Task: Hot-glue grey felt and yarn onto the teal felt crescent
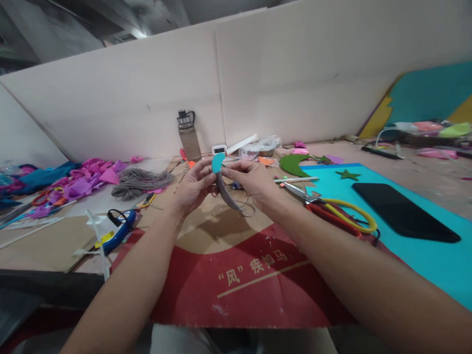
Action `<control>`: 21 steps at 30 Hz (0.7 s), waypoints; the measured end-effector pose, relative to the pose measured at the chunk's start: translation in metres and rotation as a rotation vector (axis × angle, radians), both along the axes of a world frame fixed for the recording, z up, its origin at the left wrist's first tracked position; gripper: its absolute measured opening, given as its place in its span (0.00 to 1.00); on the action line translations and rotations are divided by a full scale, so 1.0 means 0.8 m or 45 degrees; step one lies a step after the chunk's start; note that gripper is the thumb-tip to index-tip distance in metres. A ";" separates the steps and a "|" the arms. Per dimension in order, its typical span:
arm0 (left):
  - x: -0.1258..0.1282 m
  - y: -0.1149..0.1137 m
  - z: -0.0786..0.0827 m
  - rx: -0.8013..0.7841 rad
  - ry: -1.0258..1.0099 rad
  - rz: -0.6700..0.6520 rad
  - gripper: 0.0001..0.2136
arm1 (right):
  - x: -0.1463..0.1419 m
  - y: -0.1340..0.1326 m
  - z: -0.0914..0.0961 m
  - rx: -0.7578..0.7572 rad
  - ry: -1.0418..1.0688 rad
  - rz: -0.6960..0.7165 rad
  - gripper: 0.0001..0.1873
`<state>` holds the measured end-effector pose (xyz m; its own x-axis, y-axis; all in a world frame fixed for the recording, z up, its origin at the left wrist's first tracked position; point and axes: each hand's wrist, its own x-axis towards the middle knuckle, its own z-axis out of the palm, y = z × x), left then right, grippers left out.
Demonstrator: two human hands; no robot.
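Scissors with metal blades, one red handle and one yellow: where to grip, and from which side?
I'd take the scissors by the yellow handle loop, coming from the picture's right. The metal blades point left and away from the wearer, so the handle end faces the grasp, and the yellow handle loop seems clearer of the right forearm than the red handle.

From here I see a pale panelled wall (147,88) spanning 10 to 2 o'clock, 1 vertical seam (220,88) near 12. Above it, at 11 o'clock, a grey ceiling (221,9) shows dimly around 1 bright light (139,33). The pinkish table (416,172) reaches towards 3 o'clock, below a teal-and-yellow board (424,96).
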<state>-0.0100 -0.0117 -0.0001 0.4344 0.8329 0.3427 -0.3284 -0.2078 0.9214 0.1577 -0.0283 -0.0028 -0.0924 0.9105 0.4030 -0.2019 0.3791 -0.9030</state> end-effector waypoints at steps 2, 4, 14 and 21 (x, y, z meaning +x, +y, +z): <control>0.001 0.000 0.000 -0.003 0.010 0.014 0.19 | 0.000 -0.001 0.000 -0.022 -0.014 0.030 0.13; 0.001 0.001 0.000 -0.003 0.035 0.058 0.20 | 0.000 -0.001 0.000 -0.026 -0.038 0.045 0.12; -0.003 0.006 -0.007 0.266 0.270 0.280 0.14 | 0.000 -0.001 0.002 -0.070 -0.195 -0.112 0.08; -0.004 0.000 0.002 0.030 0.075 0.012 0.18 | 0.007 0.002 0.000 0.128 -0.467 -0.346 0.08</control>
